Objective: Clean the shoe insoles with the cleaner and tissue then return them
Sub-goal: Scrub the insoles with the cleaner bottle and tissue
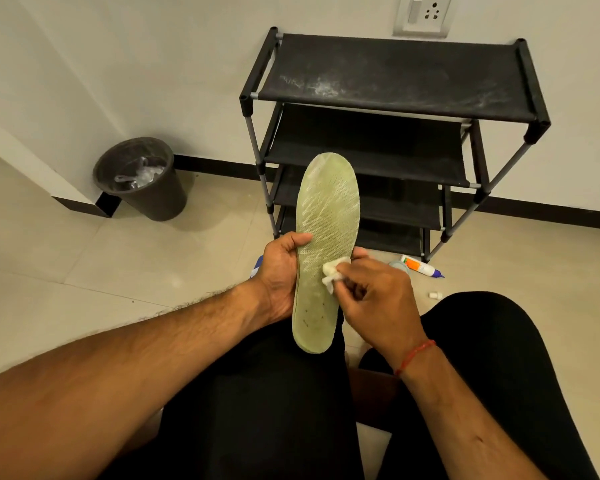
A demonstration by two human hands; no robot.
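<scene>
A pale green insole (pixel 326 223) stands nearly upright in front of me, its mesh underside facing me with wet streaks across it. My left hand (pixel 281 275) grips its left edge near the middle, thumb on the face. My right hand (pixel 378 299) pinches a small wad of white tissue (pixel 331 275) against the insole's right side. A white cleaner bottle (pixel 420 266) with an orange label lies on the floor to the right, and its small white cap (pixel 434 295) lies nearby. A bit of a blue and white shoe (pixel 257 266) peeks out behind my left hand.
A black four-tier shoe rack (pixel 395 74) stands against the wall ahead, its top shelf dusty. A dark waste bin (pixel 142 181) with plastic inside sits at the left by a wall corner. My knees in black trousers (pixel 482 375) fill the lower view over beige floor tiles.
</scene>
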